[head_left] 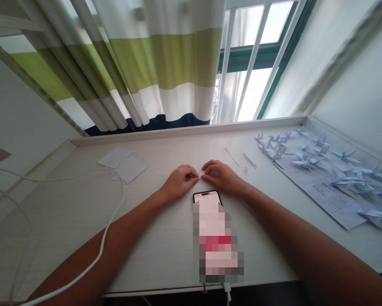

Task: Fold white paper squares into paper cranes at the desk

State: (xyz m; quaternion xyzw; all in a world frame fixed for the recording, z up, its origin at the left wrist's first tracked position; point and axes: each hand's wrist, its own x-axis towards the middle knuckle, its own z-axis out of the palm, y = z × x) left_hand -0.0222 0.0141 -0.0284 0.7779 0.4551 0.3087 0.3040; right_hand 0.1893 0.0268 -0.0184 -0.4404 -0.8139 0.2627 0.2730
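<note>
Many paper cranes (318, 159) done, one scrap of paper in the fingers

Dozens of folded white cranes crowd the right side of the desk, many lying on a printed sheet (318, 193), and these look like the finished share of the work. Still unfolded, a few loose paper squares (124, 165) lie at upper left of the desk (66, 212), so more paper appears to be left. Both hands are together at the desk's centre, just above a smartphone (206, 196) with a pixelated screen and a white charging cable (124, 199). The left hand (180, 182) and right hand (219, 177) bring their fingertips in to pinch a scrap of white paper (198, 178). Mostly hidden by the fingers, it sits between the hands; its long axis and pointing direction cannot be told. Two narrow paper strips (232, 156) lie just beyond the right hand.
</note>
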